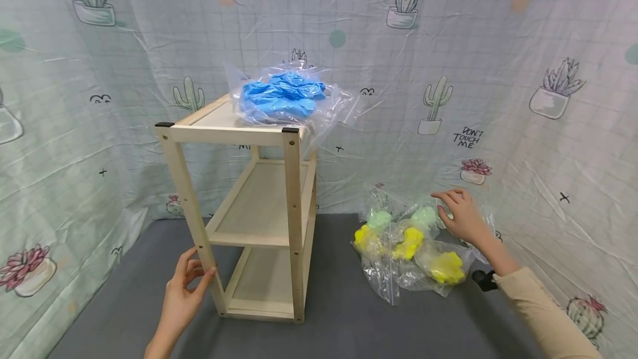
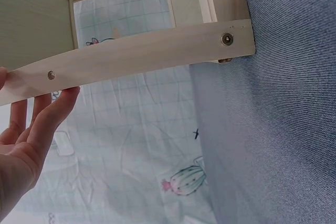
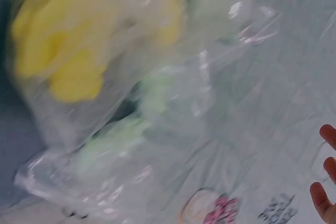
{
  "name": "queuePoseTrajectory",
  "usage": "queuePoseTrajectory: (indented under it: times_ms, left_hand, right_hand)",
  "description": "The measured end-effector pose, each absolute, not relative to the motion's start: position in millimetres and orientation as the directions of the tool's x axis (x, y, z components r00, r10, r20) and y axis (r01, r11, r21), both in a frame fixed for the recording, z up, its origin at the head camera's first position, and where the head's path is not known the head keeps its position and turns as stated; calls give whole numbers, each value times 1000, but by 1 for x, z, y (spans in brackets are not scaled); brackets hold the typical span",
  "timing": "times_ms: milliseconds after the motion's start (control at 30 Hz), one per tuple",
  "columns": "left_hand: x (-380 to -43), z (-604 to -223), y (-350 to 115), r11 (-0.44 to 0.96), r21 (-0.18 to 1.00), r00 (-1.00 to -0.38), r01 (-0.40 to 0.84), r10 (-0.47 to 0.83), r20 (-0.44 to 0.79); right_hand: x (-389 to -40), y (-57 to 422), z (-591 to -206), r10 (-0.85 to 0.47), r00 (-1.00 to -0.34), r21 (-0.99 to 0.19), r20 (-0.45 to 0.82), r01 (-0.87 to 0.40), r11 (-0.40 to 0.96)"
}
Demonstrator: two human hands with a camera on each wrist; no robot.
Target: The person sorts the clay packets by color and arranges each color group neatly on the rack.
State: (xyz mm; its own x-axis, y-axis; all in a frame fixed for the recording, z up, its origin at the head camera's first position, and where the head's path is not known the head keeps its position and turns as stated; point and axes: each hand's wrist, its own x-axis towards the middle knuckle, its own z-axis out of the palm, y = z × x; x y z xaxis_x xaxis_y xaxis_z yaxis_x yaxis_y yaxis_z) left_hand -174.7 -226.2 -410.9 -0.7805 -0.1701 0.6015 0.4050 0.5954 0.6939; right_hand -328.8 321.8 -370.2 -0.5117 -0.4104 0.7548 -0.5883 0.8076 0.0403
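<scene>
A three-tier wooden shelf (image 1: 249, 241) stands left of centre in the head view. My left hand (image 1: 184, 287) pinches its front left post low down, thumb on one side and fingers on the other. The left wrist view shows the same post (image 2: 142, 53), with fingertips (image 2: 68, 95) along its edge. My right hand (image 1: 463, 218) hovers over the clear plastic bags at the right, fingers loosely bent, nothing held. In these bags are yellow clumps (image 1: 447, 268) and pale green ones (image 1: 425, 218). At the right wrist view's edge show the fingers (image 3: 320, 198), apart from the bags.
Atop the shelf lies a clear bag of crumpled blue material (image 1: 284, 96), its plastic hanging over the right edge. Cactus-print cloth (image 1: 339, 10) surrounds the grey surface (image 1: 344, 314). A small black object (image 1: 483, 280) sits beside the right sleeve.
</scene>
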Motion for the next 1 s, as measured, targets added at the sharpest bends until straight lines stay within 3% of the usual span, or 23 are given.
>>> queuePoseTrajectory:
  times_ms: [200,467,667,1000]
  left_hand:
    - [-175,-412,-228,599,694,-777,399,-181,603]
    - [-173,-409,-227,608,685,-772,400,-180,610]
    - [-174,-408,-226,605,684,-772,406,-174,612]
    - [-174,-411,-226,611,677,-764,412,-173,621]
  right_hand:
    - [-331,353,-384,-365,-637,47,679,-458,888]
    - [-344,386,-413,-349,-700,124,623,-351,928]
    - [-348,407,-438,-300,-800,158,520,-255,954]
    - [-353,423,-458,-187,-935,86,301,-168,982]
